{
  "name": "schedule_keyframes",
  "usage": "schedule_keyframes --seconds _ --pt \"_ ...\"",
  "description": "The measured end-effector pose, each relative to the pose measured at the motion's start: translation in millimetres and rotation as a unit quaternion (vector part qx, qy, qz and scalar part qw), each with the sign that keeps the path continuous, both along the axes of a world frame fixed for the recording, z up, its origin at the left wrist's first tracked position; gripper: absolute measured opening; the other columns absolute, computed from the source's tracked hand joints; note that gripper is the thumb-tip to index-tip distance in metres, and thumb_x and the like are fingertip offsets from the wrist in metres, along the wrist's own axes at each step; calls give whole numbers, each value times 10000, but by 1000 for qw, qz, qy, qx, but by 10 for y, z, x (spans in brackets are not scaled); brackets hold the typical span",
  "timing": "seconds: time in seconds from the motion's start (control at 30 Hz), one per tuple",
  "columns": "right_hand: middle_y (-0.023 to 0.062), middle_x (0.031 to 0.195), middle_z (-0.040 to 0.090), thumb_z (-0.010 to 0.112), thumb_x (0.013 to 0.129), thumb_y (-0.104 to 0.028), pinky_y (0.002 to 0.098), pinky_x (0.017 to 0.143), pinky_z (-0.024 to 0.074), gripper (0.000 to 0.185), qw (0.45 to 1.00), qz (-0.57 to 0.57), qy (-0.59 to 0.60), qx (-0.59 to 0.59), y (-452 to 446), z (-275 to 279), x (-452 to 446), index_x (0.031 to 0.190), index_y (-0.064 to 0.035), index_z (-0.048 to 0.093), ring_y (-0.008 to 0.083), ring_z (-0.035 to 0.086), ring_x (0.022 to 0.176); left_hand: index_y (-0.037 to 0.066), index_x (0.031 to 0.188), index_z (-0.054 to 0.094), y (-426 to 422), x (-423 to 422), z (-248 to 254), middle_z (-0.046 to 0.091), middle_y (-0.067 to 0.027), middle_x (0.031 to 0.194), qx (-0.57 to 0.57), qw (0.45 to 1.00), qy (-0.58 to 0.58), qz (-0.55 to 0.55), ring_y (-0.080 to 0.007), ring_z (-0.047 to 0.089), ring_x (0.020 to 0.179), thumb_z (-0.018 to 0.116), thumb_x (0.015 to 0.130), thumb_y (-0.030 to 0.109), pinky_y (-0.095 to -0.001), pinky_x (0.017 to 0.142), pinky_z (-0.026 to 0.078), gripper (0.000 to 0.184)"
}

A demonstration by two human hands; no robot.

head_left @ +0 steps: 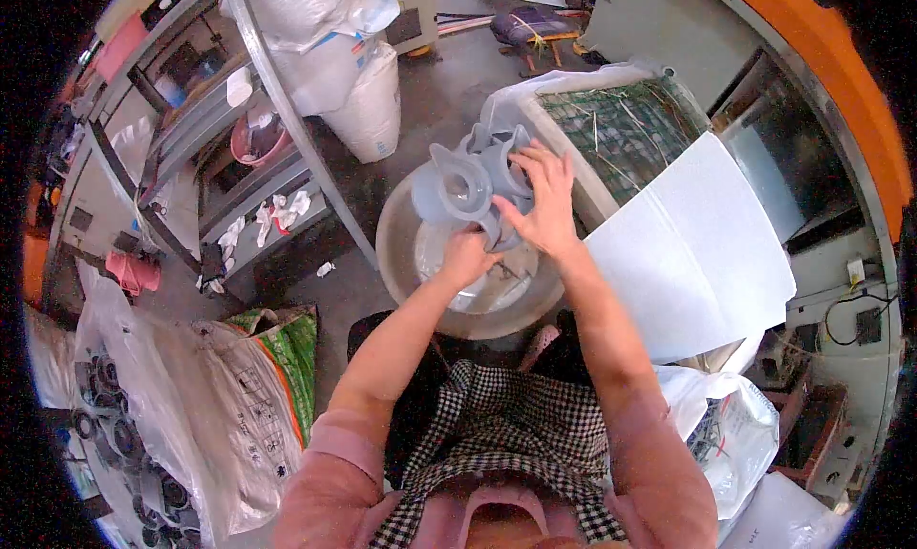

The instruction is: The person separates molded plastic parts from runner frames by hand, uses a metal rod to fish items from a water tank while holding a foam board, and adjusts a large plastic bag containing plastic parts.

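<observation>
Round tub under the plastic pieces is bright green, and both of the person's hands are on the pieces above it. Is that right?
Not quite: the colour is wrong. The head view shows that the round tub is a pale, greyish off-white. Above it, both the left hand and right hand are on the plastic pieces.

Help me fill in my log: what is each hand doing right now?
Left hand: holding grey plastic pieces, grip partly hidden.
Right hand: holding the same cluster, spread wider.
</observation>
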State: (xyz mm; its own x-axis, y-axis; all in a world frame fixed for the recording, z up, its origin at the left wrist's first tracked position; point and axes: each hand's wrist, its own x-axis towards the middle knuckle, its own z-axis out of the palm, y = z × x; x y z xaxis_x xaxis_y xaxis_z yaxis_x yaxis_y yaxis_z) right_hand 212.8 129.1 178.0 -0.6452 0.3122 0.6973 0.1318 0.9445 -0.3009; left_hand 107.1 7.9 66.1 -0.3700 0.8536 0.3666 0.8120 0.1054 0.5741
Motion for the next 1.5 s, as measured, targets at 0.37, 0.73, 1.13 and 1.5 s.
schedule_keyframes --seconds 0.37,0.73,1.13,1.5 --pt "109 1173 540 613 797 -126 303 905 405 424 789 33 150 -595 1149 -833 188 1196 -33 505 179 510 1073 73 958 630 -103 125 138 636 -140 884 -143 987 67 -35 -323 596 878 756 632 227 -402 759 457 382" --pt "98 1148 583 816 576 -165 345 934 413 679 919 130 -64 -368 587 -672 4 1173 -45 516 215 545 1073 25 964 590 -178 90 582 607 -31 875 -76 902 -408 -121 -126 561 781 725 649 127 -284 723 457 358" --pt "163 1103 600 666 663 -433 426 868 419 560 965 72 -229 -105 779 -1195 -137 1118 -117 588 362 563 1009 48 1043 611 -167 53 410 590 -136 1076 -61 979 -171 -94 -274 570 987 717 639 193 -371 868 435 442" --pt "129 1065 602 654 653 -350 451 750 353 409 967 42 -214 -134 808 -1684 -128 1000 -134 637 325 516 1007 28 1003 599 -55 119 142 613 -183 993 -70 985 -153 -51 -344 584 931 721 609 168 -399 814 451 435"
